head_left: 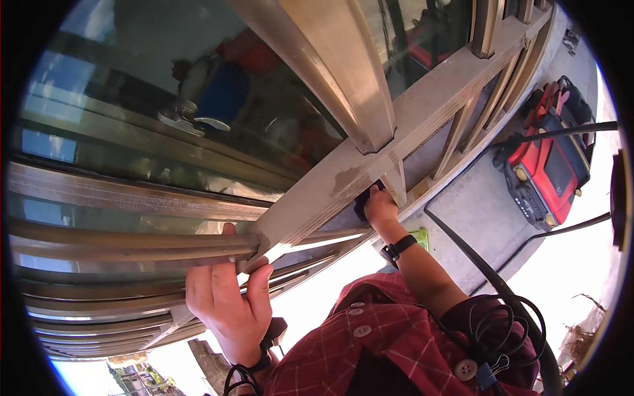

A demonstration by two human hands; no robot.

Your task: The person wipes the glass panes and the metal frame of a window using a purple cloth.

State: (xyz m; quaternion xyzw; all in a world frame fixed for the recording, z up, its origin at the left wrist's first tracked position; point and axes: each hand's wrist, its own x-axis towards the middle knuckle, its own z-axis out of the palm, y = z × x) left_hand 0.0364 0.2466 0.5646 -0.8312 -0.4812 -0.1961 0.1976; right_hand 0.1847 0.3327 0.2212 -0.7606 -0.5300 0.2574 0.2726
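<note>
My left hand (228, 310) is closed round a brown metal window bar (132, 245), its thumb by the end of the flat metal rail (317, 191). Further right and forward, my right hand (382, 210) grips a dark cloth-like piece (361, 201) in the gap beside the rail, next to a short slanted bar (395, 178). My fingers cover much of this dark piece, so its full shape is hidden. A darker patch (347, 177) marks the rail's surface close to the right hand.
Behind the bars is a glass pane (132, 72) with reflections and a metal handle (193, 120). A thick upright bar (337, 72) rises from the rail. To the right, a red toy-like vehicle (551, 168) stands on the ground. Black cables (508, 323) hang by my right arm.
</note>
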